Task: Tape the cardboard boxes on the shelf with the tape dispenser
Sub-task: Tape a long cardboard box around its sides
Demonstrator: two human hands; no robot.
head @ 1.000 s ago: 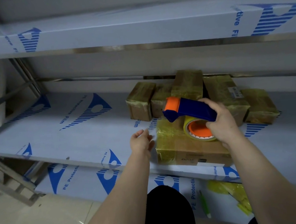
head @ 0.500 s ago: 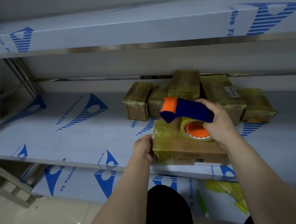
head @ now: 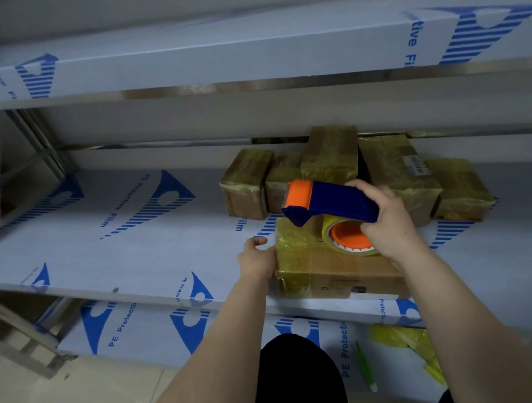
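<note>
The right hand (head: 386,218) grips the blue handle of the tape dispenser (head: 330,203), fingers (head: 364,186) curled over its top and the thumb down by the yellow tape roll (head: 350,240). The dispenser hangs just above the front cardboard box (head: 304,261), which sits at the front edge of the shelf (head: 126,246), a little right of the frame's centre.

The dispenser's long axis runs from the hand at centre right up toward the upper left. Its orange cutter head (head: 301,192) leads and is tipped slightly downward over the box's far left corner. Whether the roll touches the box top cannot be told.

The left hand (head: 256,259) rests against the box's left side, fingers loosely bent and holding nothing, so it is the hand nearer the box. The left part of the top already shines with yellow tape, while the near right face is bare brown. A likely next pass would lay the head down at the far edge and draw it toward the person, with the left hand bracing.

Behind, a cluster of taped cardboard boxes (head: 248,183) stands against the back of the shelf.
</note>
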